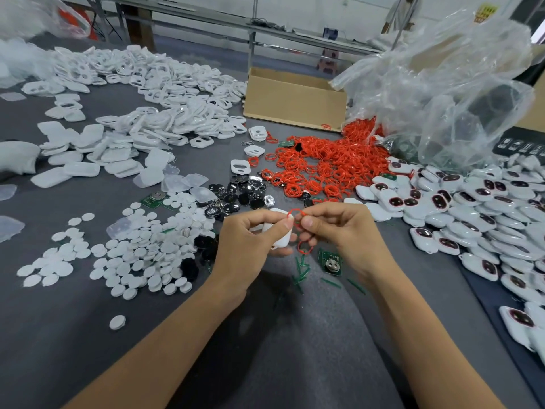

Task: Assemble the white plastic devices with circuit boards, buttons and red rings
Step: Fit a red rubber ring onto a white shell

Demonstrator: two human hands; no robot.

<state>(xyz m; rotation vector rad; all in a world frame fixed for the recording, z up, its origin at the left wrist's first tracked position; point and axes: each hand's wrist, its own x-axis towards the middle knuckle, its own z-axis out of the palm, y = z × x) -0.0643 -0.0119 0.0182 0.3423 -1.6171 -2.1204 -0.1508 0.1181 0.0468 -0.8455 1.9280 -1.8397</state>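
Ring: red ring held up over the near middle of the counter, pinched from both sides. More red loop hangs just below it; whether that is a second ring I cannot tell.
Shell: white shell cupped in the left hand, touching the ring's left side.
Left fingers: curled round the shell, thumb tip pressing on the ring.
Right hand: fingers curled, pinching the ring's right side.
Step in hand: looks like fitting the ring to this shell; not seated yet.
Board: one green board lies on the counter just under the right hand.
Done: large heap of closed devices at right, dark windows showing.
Left to do: plenty. Red heap behind the hands, black buttons beside it, white discs at left, empty shells piled far left.
Beyond: cardboard box, crumpled clear bag.
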